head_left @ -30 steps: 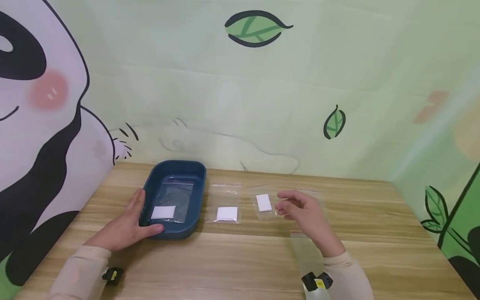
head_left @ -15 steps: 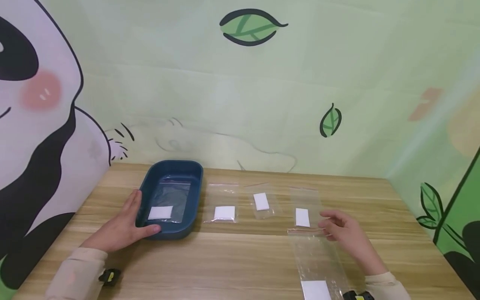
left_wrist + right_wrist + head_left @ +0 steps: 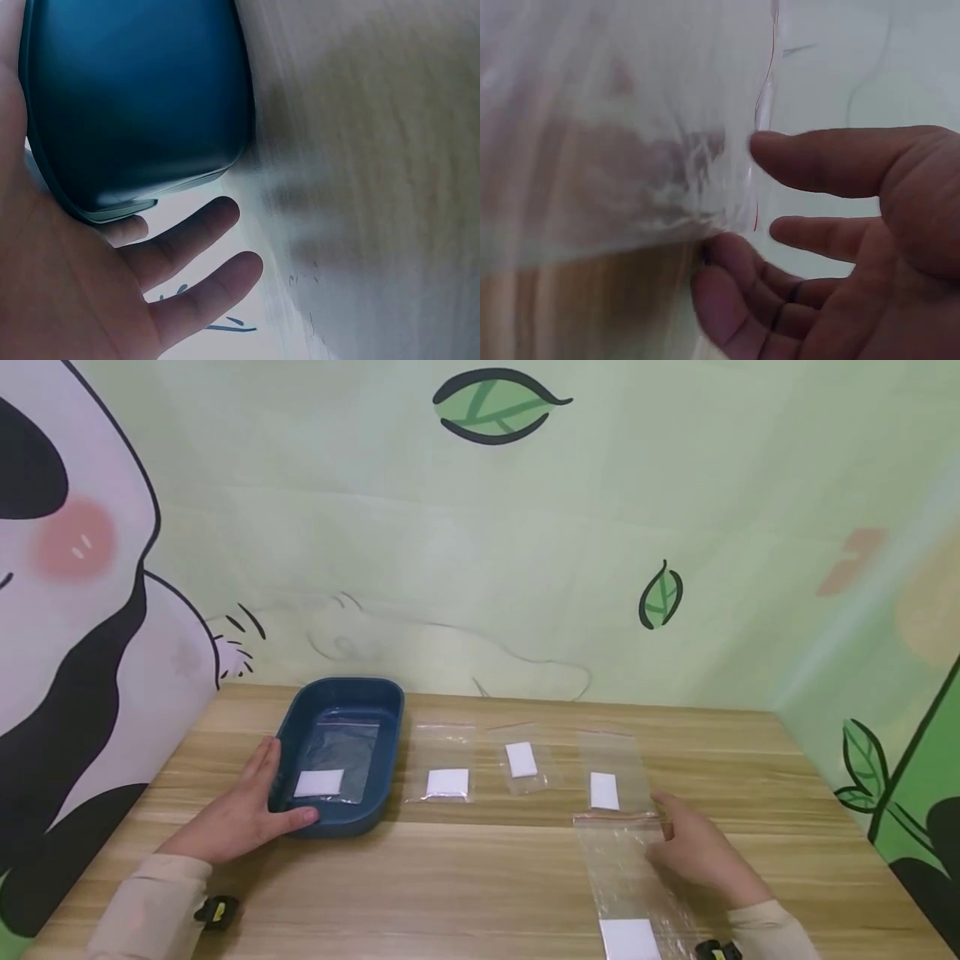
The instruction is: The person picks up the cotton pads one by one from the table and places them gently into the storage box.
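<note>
My left hand (image 3: 232, 810) rests against the left side of a dark blue tray (image 3: 386, 793), thumb at the front rim and straight fingers along the outer wall. The left wrist view shows these fingers spread beside the tray wall (image 3: 142, 90). Inside the tray lies a clear zip bag (image 3: 356, 756) with a white pad. My right hand (image 3: 701, 852) is at the right edge of a large zip bag (image 3: 630, 868) holding another white pad (image 3: 630, 937). In the right wrist view its bent fingertips (image 3: 724, 300) are at the bag's edge, the thumb apart from them.
Three smaller zip bags lie in a row right of the tray: one bag (image 3: 457, 743) beside it, a tilted bag (image 3: 536, 739) in the middle, and a bag (image 3: 607, 752) touching the large bag's top in this view. A printed wall cloth (image 3: 360, 527) stands behind the wooden table (image 3: 450, 877).
My right hand has moved right and nearer, from over the smaller bags to the large bag's right edge. The left hand stays at the tray. The view has shifted slightly.
</note>
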### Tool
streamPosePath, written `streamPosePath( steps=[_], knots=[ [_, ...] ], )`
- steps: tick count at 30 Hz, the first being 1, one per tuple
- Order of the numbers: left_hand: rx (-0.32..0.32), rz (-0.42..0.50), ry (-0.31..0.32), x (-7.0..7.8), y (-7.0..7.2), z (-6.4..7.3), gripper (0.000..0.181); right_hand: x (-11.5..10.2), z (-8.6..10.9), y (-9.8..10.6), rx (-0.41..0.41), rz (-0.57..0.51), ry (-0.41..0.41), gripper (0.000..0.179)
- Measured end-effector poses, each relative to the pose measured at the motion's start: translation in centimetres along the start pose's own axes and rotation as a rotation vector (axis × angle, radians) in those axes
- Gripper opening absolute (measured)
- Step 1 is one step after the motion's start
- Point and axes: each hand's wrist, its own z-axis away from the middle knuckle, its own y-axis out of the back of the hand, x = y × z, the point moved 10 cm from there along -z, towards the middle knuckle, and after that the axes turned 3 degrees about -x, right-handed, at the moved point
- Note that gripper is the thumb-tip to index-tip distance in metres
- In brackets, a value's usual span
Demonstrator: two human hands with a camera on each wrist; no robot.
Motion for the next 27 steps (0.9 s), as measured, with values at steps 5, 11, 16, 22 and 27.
streamPosePath(
  steps=[5,11,16,22,27],
  knots=[
    [0.004,-0.005,-0.004,0.0,0.1,-0.1,0.122,-1.0,0.2,-0.6,-0.004,0.106,-0.011,0.079],
    [0.005,-0.003,-0.005,0.0,0.2,-0.2,0.123,-0.9,0.2,-1.4,-0.033,0.038,-0.059,0.074],
    [-0.001,-0.001,0.001,0.0,0.0,-0.2,0.124,-1.1,0.3,-1.2,-0.005,0.049,-0.015,0.060],
    [-0.008,0.003,0.010,0.0,-0.2,-0.2,0.124,-0.9,0.4,-0.8,0.021,0.003,0.002,0.031],
    [-0.003,0.000,0.007,0.0,-0.1,-0.1,0.124,-0.9,0.3,-0.1,0.046,-0.039,0.020,0.011]
  ],
)
